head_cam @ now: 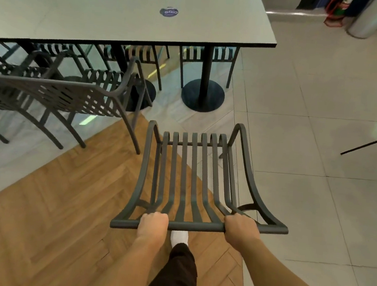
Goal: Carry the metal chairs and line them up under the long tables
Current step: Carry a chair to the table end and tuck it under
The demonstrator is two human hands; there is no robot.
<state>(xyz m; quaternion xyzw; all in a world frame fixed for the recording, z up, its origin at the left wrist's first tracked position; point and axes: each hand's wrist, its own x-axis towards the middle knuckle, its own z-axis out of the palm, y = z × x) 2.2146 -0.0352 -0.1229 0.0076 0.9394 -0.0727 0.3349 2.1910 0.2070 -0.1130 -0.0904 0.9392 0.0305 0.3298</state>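
A dark metal slatted chair [191,177] is right in front of me, its seat pointing toward the long grey table [125,16] ahead. My left hand [153,223] grips the left part of the chair's top back rail. My right hand [240,227] grips the right part of the same rail. The chair stands over the seam between wood floor and tiles, short of the table's near edge. Another metal chair [73,96] stands to the left, angled beside the table.
More dark chairs [209,53] are tucked under the table's far side. Two round black table bases [202,95] stand under the table. A silver bin [371,19] is at the far right. Thin black legs [372,143] enter from the right edge.
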